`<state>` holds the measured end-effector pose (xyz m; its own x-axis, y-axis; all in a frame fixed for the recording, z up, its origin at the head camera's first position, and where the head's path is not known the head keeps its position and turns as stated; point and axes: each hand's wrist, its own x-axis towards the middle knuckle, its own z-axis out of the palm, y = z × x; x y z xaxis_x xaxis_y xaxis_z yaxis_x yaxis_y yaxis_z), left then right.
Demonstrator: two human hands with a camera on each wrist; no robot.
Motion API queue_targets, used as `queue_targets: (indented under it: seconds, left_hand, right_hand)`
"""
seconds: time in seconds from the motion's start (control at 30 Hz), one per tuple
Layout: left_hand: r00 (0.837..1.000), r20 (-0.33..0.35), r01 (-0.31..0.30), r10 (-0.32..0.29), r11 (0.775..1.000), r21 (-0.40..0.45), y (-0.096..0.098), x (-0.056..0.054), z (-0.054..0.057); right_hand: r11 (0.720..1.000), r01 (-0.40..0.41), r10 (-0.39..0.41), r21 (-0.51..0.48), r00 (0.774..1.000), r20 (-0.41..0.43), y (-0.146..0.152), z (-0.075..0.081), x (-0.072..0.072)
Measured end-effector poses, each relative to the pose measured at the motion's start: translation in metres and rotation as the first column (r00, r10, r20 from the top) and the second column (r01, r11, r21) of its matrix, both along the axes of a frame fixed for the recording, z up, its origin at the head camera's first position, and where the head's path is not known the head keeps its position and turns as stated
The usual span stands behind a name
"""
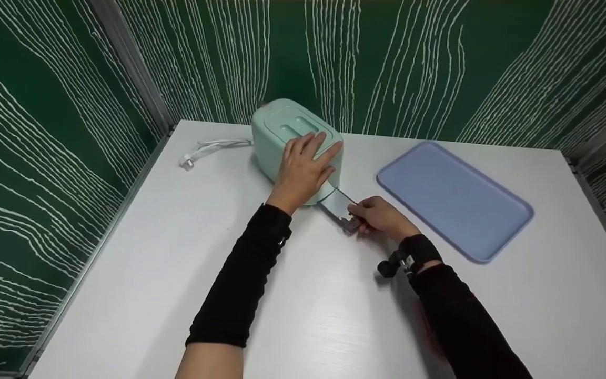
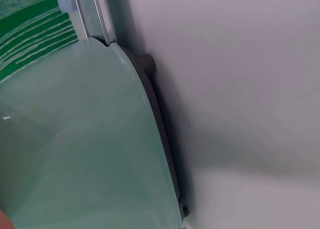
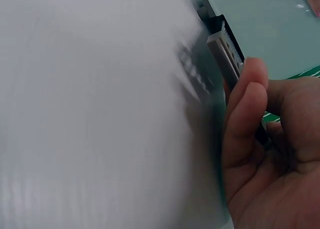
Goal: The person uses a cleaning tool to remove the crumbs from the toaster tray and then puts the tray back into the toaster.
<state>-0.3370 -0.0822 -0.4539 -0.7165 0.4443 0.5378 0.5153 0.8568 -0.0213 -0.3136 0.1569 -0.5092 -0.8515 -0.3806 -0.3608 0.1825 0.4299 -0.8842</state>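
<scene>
A mint-green toaster (image 1: pixel 269 150) with a lid over its top stands near the back of the table. My left hand (image 1: pixel 302 171) rests on its top and near end, fingers extended. From the low near end sticks out a thin metal crumb tray (image 1: pixel 336 202), pulled partway; its inner part is hidden inside the toaster. The right hand (image 1: pixel 382 217) pinches the tray's outer end between thumb and fingers. In the right wrist view, the grey end bar of the crumb tray (image 3: pixel 225 56) shows beside the curled fingers. The left wrist view looks along the toaster's side (image 2: pixel 95 134).
A lavender rectangular tray (image 1: pixel 453 202) lies at the right, close to the right hand. A white power cord (image 1: pixel 224 142) with its plug (image 1: pixel 187 162) lies left of the toaster. Green, white-lined walls (image 1: pixel 287 47) border the white table (image 1: pixel 166 252). Something reddish (image 1: pixel 429 331) lies partly hidden under the right forearm.
</scene>
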Motion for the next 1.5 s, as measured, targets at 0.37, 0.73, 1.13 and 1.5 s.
queue_targets:
  seconds: [0.37, 0.73, 1.13, 1.5]
  left_hand:
    - [1.000, -0.016, 0.001, -0.001, 1.000, -0.008, -0.001, 0.001, 0.001]
    - [1.000, -0.008, -0.007, 0.006, 1.000, -0.002, 0.001, 0.002, 0.001]
    - [1.000, -0.007, -0.003, 0.003, 1.000, 0.004, 0.001, 0.001, 0.001]
    - [1.000, 0.016, 0.005, -0.006, 1.000, 0.016, 0.002, 0.001, 0.001]
  right_hand:
    - [0.999, -0.009, 0.009, 0.038, 1.000, -0.013, 0.007, -0.001, 0.004]
    - [0.998, -0.003, 0.003, 0.058, 1.000, -0.012, 0.015, -0.001, 0.011]
    - [0.999, -0.024, 0.024, 0.043, 1.000, -0.001, 0.027, -0.002, 0.019]
    - [0.999, -0.029, 0.029, 0.039, 0.999, -0.013, 0.037, -0.005, 0.024]
